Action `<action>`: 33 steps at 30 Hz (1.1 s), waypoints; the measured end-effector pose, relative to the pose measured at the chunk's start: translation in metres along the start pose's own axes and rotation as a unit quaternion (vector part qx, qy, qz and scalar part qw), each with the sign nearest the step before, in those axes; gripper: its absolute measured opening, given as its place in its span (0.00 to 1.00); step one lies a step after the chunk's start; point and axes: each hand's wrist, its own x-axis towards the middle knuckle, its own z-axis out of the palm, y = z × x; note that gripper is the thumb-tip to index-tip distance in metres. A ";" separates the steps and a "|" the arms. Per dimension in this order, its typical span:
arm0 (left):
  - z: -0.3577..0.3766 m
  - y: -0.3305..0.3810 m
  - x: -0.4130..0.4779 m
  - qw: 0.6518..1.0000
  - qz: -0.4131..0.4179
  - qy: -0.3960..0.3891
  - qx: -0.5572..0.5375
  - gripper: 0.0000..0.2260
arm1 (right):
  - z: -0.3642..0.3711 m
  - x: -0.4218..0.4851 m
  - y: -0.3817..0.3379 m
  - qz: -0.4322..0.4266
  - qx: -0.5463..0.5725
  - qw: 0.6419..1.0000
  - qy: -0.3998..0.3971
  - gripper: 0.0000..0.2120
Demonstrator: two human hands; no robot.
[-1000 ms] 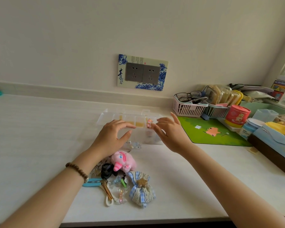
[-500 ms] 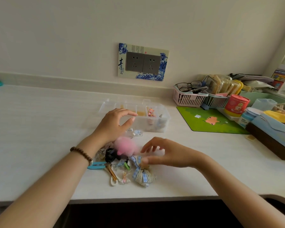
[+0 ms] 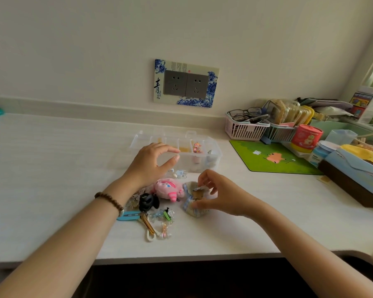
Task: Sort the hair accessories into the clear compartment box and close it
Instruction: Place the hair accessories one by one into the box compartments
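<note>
The clear compartment box (image 3: 214,160) stands open on the white counter, with a small pink patterned clip (image 3: 196,146) in one compartment. My left hand (image 3: 151,164) hovers in front of the box, thumb and fingers apart, holding nothing. My right hand (image 3: 219,193) pinches a blue-checked lace bow accessory (image 3: 192,208) with a gold star on it. To its left lies a pile of accessories: a pink plush piece (image 3: 169,189), a black claw clip (image 3: 148,202), a teal clip (image 3: 127,216), a brown clip (image 3: 148,224) and small clear bow clips (image 3: 165,230).
A green mat (image 3: 273,159) lies right of the box. Behind it stand a pink basket (image 3: 244,130) with glasses, a red tub (image 3: 306,138) and a blue box (image 3: 357,168). The counter's front edge (image 3: 181,254) runs just below the pile.
My right hand came down from the box, where it left the pink patterned clip, to the pile and has taken hold of the lace bow. The left hand has stayed by the box.
</note>
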 end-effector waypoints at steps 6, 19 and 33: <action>0.003 -0.003 0.001 1.000 0.012 0.010 0.014 0.25 | -0.012 0.011 0.013 -0.020 0.182 0.980 0.075 0.18; 0.007 -0.010 0.004 1.000 0.014 0.020 0.013 0.22 | -0.085 0.101 0.031 0.016 -0.033 0.981 0.191 0.17; 0.007 -0.008 0.006 0.999 0.020 0.029 0.019 0.20 | -0.068 0.085 0.045 -0.045 -0.252 0.957 0.138 0.30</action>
